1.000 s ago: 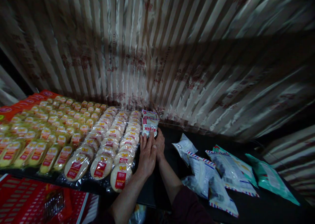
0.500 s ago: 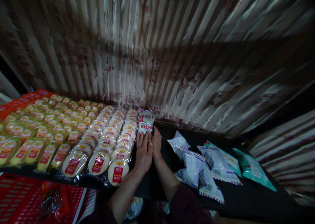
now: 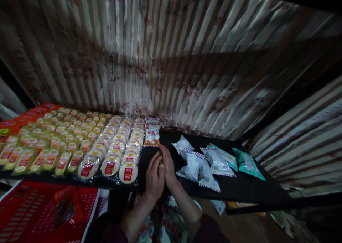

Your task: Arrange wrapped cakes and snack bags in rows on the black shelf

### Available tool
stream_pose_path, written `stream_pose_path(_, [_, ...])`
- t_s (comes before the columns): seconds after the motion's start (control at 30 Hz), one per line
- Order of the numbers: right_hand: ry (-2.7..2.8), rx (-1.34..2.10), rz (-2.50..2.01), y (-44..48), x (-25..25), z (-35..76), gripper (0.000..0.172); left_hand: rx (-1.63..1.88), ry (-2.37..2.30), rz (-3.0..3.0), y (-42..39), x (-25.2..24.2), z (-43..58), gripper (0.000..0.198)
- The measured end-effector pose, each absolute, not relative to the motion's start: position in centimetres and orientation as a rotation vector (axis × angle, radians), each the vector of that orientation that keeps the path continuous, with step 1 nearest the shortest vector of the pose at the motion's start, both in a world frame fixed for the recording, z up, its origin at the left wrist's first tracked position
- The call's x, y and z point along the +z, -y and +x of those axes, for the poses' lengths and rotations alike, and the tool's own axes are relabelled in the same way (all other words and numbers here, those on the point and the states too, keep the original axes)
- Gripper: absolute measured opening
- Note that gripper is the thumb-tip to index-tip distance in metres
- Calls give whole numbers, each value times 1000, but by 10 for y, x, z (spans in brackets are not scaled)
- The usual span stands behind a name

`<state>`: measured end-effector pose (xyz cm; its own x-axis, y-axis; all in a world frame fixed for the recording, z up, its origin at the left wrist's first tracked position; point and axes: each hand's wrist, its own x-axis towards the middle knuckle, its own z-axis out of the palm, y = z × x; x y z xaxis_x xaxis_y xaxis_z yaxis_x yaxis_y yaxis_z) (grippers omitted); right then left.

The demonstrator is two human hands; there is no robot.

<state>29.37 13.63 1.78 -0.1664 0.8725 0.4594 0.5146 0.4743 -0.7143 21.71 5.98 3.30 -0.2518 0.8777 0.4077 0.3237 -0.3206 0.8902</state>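
Note:
My left hand (image 3: 155, 180) and my right hand (image 3: 167, 166) lie side by side, touching, over the black shelf (image 3: 165, 138). Both have their fingers extended and slightly bent; no object shows in either. Just beyond the fingertips, a white snack packet (image 3: 152, 135) with a striped edge lies at the back of the shelf, with another packet's edge behind it. Rows of round wrapped crackers (image 3: 128, 172) stand to the left of it. Right of my hands are loose white packets (image 3: 192, 163), some overlapping.
Green packets (image 3: 247, 163) lie farther right. Yellow wrapped snacks (image 3: 63, 161) and orange packs (image 3: 40, 109) fill the left side. A red basket (image 3: 26, 214) holds a dark-and-red pack below. More packets (image 3: 171, 223) sit under the shelf. Striped plastic sheeting (image 3: 165, 57) hangs behind.
My hands have drawn back from the white packet toward the shelf's front, uncovering its lower part. The view has shifted, showing more of the basket and the packets below.

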Motion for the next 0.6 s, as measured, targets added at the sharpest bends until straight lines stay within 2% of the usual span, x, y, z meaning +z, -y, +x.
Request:
stream_pose_path(0.13, [1902,573,-1109,-74,24,314,50,1537,-1383,1635,-7,23,224,44])
stream_pose_path(0.3, [1960,561,-1206,-6,17,340,45,1178,-1349,1852,41,0,225,49])
stream_pose_path(0.6, [1973,357,-1448,45,6,361,33,907,-1406,2027,76,-8,218,47])
